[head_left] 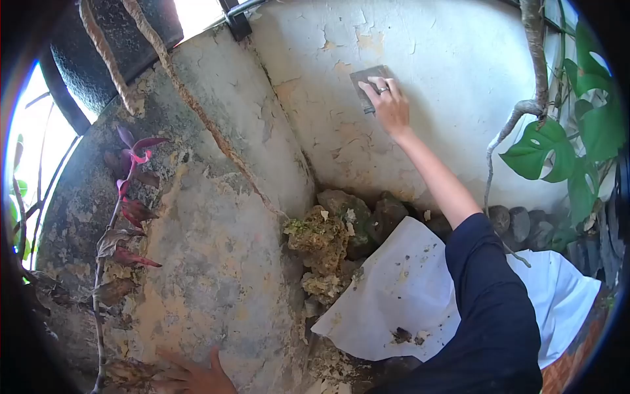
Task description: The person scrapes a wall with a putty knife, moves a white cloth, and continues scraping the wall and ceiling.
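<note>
Against the upper part of the white wall [459, 85], where paint is peeling, my right hand [388, 104] presses a flat grey sanding block [367, 82]. The fingers are bent over it, and a ring shows on one of them. My left hand [193, 375] lies with spread fingers on the lower part of the stained, flaking wall [216, 262] at the left, holding nothing. Below the right arm, a white sheet [407, 282] with flakes and dark debris on it covers the ground.
Rocks [341, 210] line the corner where the walls meet. A plant with pink leaves [131, 177] stands at the left. Hanging roots [197, 108] cross the left wall. Large green leaves [541, 151] and a woody branch [535, 59] hang at the right.
</note>
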`<state>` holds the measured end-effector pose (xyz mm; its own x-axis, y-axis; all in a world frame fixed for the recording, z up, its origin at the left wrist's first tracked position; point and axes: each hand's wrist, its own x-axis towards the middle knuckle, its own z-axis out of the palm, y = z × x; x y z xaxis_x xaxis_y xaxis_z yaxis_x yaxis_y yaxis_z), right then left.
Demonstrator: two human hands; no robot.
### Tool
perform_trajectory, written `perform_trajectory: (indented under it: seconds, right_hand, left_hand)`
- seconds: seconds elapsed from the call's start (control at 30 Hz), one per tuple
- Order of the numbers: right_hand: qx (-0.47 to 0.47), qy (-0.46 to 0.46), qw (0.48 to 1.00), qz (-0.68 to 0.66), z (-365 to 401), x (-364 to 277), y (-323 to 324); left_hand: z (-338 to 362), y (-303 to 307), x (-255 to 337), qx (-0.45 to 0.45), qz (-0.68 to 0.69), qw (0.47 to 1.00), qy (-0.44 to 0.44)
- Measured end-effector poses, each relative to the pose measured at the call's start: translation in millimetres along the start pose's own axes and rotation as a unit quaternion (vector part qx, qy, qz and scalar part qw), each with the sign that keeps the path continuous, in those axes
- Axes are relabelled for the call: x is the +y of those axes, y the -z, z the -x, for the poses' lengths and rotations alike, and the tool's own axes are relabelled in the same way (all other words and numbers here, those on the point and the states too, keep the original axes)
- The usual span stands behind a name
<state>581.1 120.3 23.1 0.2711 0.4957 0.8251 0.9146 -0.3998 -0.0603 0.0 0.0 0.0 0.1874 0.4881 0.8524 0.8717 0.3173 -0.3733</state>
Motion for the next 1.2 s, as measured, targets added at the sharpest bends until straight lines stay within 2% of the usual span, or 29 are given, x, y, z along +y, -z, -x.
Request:
perform_trajectory:
  seconds: [0.07,0.1,0.17,0.3,0.4,0.47,0.5,0.57,0.6,0.8,0.87,0.9,0.97,1.0,1.1,1.17,1.2]
  right_hand:
    - [0.143,0.162,0.963,0.161,-6.4,1.6,0.1]
    - [0.122,0.165,0.966,0.159,7.0,5.7,4.8]
    - [0.144,0.197,0.946,0.216,1.0,2.5,-6.9]
    - [0.155,0.190,0.938,0.244,-11.7,9.8,-31.0]
    - [0.231,0.090,0.949,0.196,-35.6,-11.1,-37.4]
    - [0.254,0.069,0.943,0.202,-65.1,-29.7,-41.2]
    - [0.275,0.052,0.936,0.214,-73.7,-37.9,-47.5]
    - [0.291,0.038,0.939,0.181,-76.3,-43.8,-52.8]
    - [0.283,0.033,0.943,0.174,-76.1,-44.0,-51.0]
    - [0.243,0.055,0.963,0.108,-42.2,-24.7,-24.3]
    - [0.192,0.074,0.971,0.117,-27.2,-13.6,-17.2]
    - [0.197,0.072,0.970,0.120,-30.0,-8.2,-17.0]
    - [0.167,0.130,0.960,0.184,-38.3,4.3,-15.8]
    - [0.186,0.150,0.954,0.182,-48.3,0.2,-10.6]
    - [0.149,0.154,0.958,0.189,-78.3,-16.1,-9.9]
    - [0.191,0.159,0.953,0.176,-84.1,-19.6,-9.1]
    - [0.224,0.127,0.953,0.160,-90.2,-25.1,-8.0]
  left_hand:
    - [1.8,-5.4,0.8,-0.007,0.000,1.000,0.000]
    - [2.3,12.2,-10.0,-0.022,0.000,1.000,-0.015]
    - [-4.2,19.5,-8.6,-0.161,0.023,0.987,-0.004]
    - [-6.0,18.1,-2.1,-0.216,-0.019,0.976,0.027]
    - [-4.9,12.3,5.4,-0.102,-0.005,0.995,0.009]
    - [-7.0,12.1,1.3,-0.022,-0.007,1.000,-0.006]
    - [-7.9,14.7,-0.1,-0.021,-0.016,1.000,-0.005]
    - [-9.5,19.6,2.2,-0.225,-0.076,0.971,0.021]
    - [-9.3,19.1,1.9,-0.226,-0.078,0.971,0.023]
    - [-6.0,5.3,-2.1,-0.061,-0.041,0.997,-0.004]
    - [-5.7,3.5,-2.9,0.004,-0.030,0.999,-0.008]
    - [-6.7,5.4,-1.4,0.008,-0.028,1.000,-0.005]
    - [-8.9,10.1,-0.5,0.006,-0.038,0.999,-0.004]
    - [-8.6,9.2,-1.3,0.010,-0.035,0.999,-0.002]
    - [-6.7,2.5,-6.0,0.018,-0.043,0.999,-0.005]
    - [-5.1,3.2,-4.1,0.011,-0.044,0.999,-0.005]
    - [-4.8,3.4,-2.6,0.013,-0.045,0.999,0.002]
